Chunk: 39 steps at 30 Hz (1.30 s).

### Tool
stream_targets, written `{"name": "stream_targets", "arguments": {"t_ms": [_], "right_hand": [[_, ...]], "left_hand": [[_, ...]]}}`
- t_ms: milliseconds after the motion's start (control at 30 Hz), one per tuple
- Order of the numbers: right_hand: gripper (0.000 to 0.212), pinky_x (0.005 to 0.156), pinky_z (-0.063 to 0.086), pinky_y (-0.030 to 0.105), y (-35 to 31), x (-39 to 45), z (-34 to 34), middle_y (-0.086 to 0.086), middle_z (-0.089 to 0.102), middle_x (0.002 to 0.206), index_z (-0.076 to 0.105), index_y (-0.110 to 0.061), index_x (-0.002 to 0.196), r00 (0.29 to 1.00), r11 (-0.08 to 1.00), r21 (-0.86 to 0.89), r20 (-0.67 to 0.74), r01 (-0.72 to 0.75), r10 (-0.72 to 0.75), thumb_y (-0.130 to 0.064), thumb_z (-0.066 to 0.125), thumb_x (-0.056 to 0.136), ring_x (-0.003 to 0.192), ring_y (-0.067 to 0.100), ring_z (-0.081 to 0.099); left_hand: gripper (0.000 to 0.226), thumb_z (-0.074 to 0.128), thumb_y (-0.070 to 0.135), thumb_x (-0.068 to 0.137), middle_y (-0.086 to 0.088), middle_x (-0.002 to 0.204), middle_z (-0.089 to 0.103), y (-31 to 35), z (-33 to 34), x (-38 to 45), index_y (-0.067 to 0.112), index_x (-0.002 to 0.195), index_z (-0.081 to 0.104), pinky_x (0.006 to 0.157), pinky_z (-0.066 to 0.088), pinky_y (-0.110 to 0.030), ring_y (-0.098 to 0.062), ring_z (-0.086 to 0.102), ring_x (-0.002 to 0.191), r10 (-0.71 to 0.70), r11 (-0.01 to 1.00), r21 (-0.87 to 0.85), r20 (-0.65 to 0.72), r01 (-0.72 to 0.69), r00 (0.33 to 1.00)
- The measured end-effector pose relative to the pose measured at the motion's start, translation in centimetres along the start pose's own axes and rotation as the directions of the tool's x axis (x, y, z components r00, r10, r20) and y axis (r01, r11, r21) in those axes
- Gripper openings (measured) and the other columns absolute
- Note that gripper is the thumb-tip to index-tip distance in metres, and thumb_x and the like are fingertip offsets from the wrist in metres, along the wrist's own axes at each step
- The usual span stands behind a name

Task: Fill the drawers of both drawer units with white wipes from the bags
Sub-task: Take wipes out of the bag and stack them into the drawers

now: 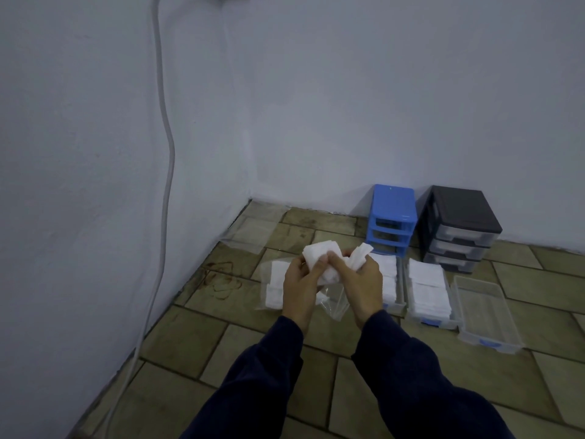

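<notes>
Dark blue sleeves reach in from the bottom of the view, both hands raised together over the tiled floor. Between them sits a bunch of white wipes — the left hand closes its fingers and thumb on the left part of the wad, the right hand clamps the right part, with a folded flap of wipe sticking up above its fingers. The two thumbs meet near the middle of the bunch.

Hanging below the hands is a clear plastic bag, crumpled; whether a hand also grips it I cannot tell. Just behind the left hand, a second bag of wipes lies flat on the floor.

To the right of the hands, three clear drawers lie on the tiles side by side: the nearest drawer and the middle drawer are packed with white wipes, the outer drawer shows only its bare bottom.

Beyond them, against the wall, stand the blue drawer unit — its slots open — and just beside it the black drawer unit with its drawers in. An empty flat plastic bag lies near the corner, and a pale cable runs down the left wall.
</notes>
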State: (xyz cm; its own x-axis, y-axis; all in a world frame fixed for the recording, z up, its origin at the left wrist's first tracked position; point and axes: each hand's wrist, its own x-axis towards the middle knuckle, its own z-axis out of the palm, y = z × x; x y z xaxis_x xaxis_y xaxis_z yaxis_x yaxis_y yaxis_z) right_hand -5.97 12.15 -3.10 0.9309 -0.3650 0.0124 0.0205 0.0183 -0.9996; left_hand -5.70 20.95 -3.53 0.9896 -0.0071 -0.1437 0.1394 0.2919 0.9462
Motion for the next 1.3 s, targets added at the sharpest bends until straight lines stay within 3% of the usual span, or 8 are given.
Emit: {"name": "stream_targets", "arguments": {"t_ms": [167,367,533,767,933,1033,1100,1300], "right_hand": [[0.009,0.058,0.049,0.024,-0.4,-0.2,-0.3,0.002,0.058,0.084,0.052,-0.017,0.087,0.976,0.981,0.145,0.196,-0.13,0.1,-0.013,0.048,0.094,0.073,0.013,0.058],[0.004,0.051,0.049,0.019,-0.7,0.8,-1.5,0.007,0.057,0.085,0.049,-0.01,0.094,0.946,0.944,0.228,0.273,-0.24,0.174,-0.008,0.046,0.093,0.072,0.015,0.057],[0.021,0.057,0.054,0.022,-1.3,1.2,-2.1,0.003,0.062,0.084,0.051,-0.009,0.099,0.947,0.991,0.124,0.322,-0.055,0.012,-0.007,0.065,0.083,0.067,0.008,0.065],[0.025,0.046,0.04,0.01,-2.1,0.6,-1.3,-0.01,0.055,0.05,0.052,-0.018,0.064,0.939,0.969,-0.183,0.331,0.164,-0.096,-0.025,0.072,0.078,0.045,-0.005,0.053],[0.052,0.057,0.044,0.022,-2.1,0.8,-1.2,0.011,0.06,0.07,0.063,-0.002,0.082,0.941,0.942,-0.295,0.334,0.162,-0.058,-0.05,0.072,0.063,0.062,0.012,0.054],[0.024,0.061,0.052,0.022,-2.1,1.2,-1.7,0.002,0.069,0.08,0.067,-0.016,0.084,0.926,0.951,-0.277,0.377,0.135,-0.022,-0.038,0.072,0.074,0.07,0.013,0.064],[0.028,0.07,0.053,0.035,-2.1,1.5,-2.2,0.013,0.07,0.09,0.069,-0.008,0.092,0.914,0.951,-0.275,0.405,0.138,-0.015,-0.033,0.069,0.079,0.078,0.024,0.066],[0.02,0.076,0.052,0.042,-1.5,2.0,-3.0,0.02,0.069,0.1,0.067,-0.004,0.1,0.896,0.957,-0.263,0.443,0.125,0.005,-0.017,0.063,0.086,0.087,0.032,0.065]], "left_hand": [[0.031,0.054,0.014,0.093,-0.015,0.117,0.063,0.4,-0.6,0.5,0.005,0.122,0.055,0.087,0.053,-0.04,-0.03,0.061,0.108,-0.039,0.999,-0.038,-0.084,0.036,0.996],[0.01,0.054,0.018,0.093,-0.014,0.11,0.064,0.7,-1.8,1.3,0.017,0.103,0.058,0.09,0.05,-0.053,-0.034,0.062,0.103,-0.032,0.999,-0.035,-0.158,0.027,0.987],[0.013,0.059,0.011,0.09,-0.01,0.104,0.065,0.6,-2.4,1.5,0.014,0.102,0.058,0.084,0.054,-0.046,-0.024,0.064,0.092,0.03,1.0,0.009,-0.154,-0.029,0.988],[0.04,0.065,0.026,0.085,-0.011,0.11,0.066,-0.3,-1.3,0.7,0.006,0.119,0.057,0.086,0.055,-0.039,-0.026,0.064,0.102,0.076,0.988,0.139,-0.041,-0.07,0.996],[0.037,0.059,0.024,0.091,-0.01,0.116,0.064,-0.7,-1.2,1.0,0.008,0.124,0.053,0.085,0.055,-0.03,-0.022,0.063,0.104,0.066,0.978,0.201,-0.003,-0.064,0.998],[0.037,0.059,0.023,0.091,-0.01,0.116,0.064,-0.6,-1.4,1.0,0.008,0.124,0.053,0.079,0.056,-0.025,-0.022,0.063,0.104,0.03,0.981,0.193,0.001,-0.029,1.0],[0.036,0.059,0.021,0.091,-0.01,0.115,0.064,-0.6,-1.6,1.0,0.009,0.124,0.054,0.072,0.055,-0.02,-0.021,0.063,0.104,0.008,0.981,0.192,0.01,-0.01,1.0],[0.031,0.059,0.017,0.091,-0.011,0.111,0.066,-0.4,-1.8,0.9,0.006,0.12,0.057,0.059,0.051,-0.014,-0.014,0.064,0.09,-0.036,0.987,0.155,0.019,0.032,0.999]]}}
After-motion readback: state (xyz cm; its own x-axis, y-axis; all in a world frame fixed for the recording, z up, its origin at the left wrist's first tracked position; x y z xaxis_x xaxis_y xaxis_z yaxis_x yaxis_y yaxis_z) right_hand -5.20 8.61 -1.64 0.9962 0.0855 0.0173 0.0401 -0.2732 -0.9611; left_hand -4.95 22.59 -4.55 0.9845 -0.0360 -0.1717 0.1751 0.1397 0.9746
